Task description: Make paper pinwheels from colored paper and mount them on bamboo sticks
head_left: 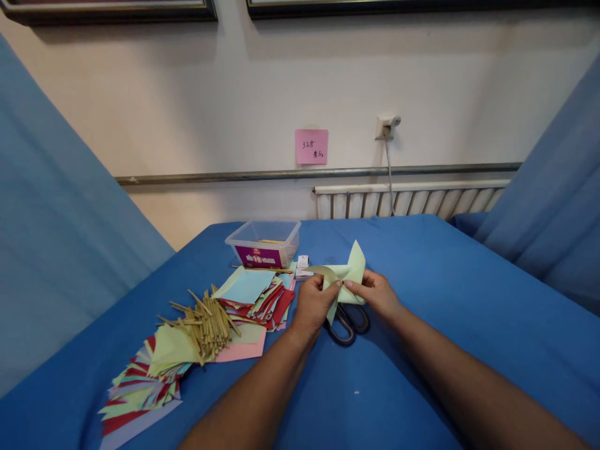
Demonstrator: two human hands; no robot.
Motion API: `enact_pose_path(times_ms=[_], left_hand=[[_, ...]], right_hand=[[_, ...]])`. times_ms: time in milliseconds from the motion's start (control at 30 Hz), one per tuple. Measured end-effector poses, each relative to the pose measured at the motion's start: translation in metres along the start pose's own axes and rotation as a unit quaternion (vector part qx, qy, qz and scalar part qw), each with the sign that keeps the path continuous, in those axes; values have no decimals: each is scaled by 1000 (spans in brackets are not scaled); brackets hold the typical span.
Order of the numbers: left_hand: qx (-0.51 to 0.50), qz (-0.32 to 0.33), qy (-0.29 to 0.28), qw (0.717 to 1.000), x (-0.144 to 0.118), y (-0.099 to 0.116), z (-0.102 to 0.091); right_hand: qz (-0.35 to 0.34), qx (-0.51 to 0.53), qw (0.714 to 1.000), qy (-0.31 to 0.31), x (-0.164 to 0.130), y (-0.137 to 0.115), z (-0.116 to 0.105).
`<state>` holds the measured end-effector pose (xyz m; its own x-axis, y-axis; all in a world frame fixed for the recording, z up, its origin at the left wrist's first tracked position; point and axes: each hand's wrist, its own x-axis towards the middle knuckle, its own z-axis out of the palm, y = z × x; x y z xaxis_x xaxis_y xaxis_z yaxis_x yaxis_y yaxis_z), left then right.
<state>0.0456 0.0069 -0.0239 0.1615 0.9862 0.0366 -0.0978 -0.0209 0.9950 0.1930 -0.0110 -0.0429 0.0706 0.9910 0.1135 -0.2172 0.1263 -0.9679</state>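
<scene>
A pink sticky note (311, 147) on the wall, well above and beyond the fingers (334, 289) of both hands, carries handwriting: the top line looks like "32" followed by a character, and the lower line has two characters too small to read. A clear plastic box (263, 242), up and to the left of the fingers, bears a purple label (259, 256) with a small red and yellow logo and a row of pale characters, too blurred to make out. A small white box (302, 262) just beyond the fingers shows unreadable print.

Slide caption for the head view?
Both hands, left hand and right hand, fold green paper above scissors on blue table.
</scene>
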Motion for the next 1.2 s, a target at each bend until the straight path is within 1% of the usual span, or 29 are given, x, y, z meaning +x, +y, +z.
enact_pose_path(times_ms=[267, 400, 567, 667, 767, 800, 867, 933, 967, 1000, 1067, 1133, 1200], left_hand=[[55, 30, 3, 998, 1, 3, -1], [67, 30, 1, 997, 2, 2, -1], [56, 20, -6, 998, 2, -1, -2], [51, 16, -4, 999, 2, -7, -1], [18, 18, -9, 1000, 3, -10, 1], [9, 25, 1, 1000, 2, -10, 1], [29, 64, 51, 996, 0, -8, 3], [96, 126, 107, 982, -6, -5, 4], [134, 154, 117, 972, -9, -3, 5], [162, 175, 110, 965, -13, -2, 6], [178, 186, 62, 964, -20, -1, 10], [152, 172, 17, 973, -25, -3, 15], [110, 147, -10, 983, -29, -5, 20]], right_hand=[[43, 28, 999, -5, -1, 2, 5], [46, 56, 997, 0, 0, 2, 5], [41, 30, 999, 20, 0, 4, 6], [27, -1, 999, 44, 0, 6, 9], [-4, -29, 996, 89, 2, 8, 9], [-17, -37, 993, 109, 3, 8, 8], [-47, -64, 985, 152, 5, 7, 4], [-81, -122, 970, 195, 7, 5, 0], [-103, -164, 957, 216, 7, 4, -2], [-131, -212, 940, 233, 6, 3, -4], [-209, -315, 893, 243, 4, 0, -6], [-298, -405, 837, 218, 0, -2, -6], [-359, -466, 788, 181, -3, -4, -5]])
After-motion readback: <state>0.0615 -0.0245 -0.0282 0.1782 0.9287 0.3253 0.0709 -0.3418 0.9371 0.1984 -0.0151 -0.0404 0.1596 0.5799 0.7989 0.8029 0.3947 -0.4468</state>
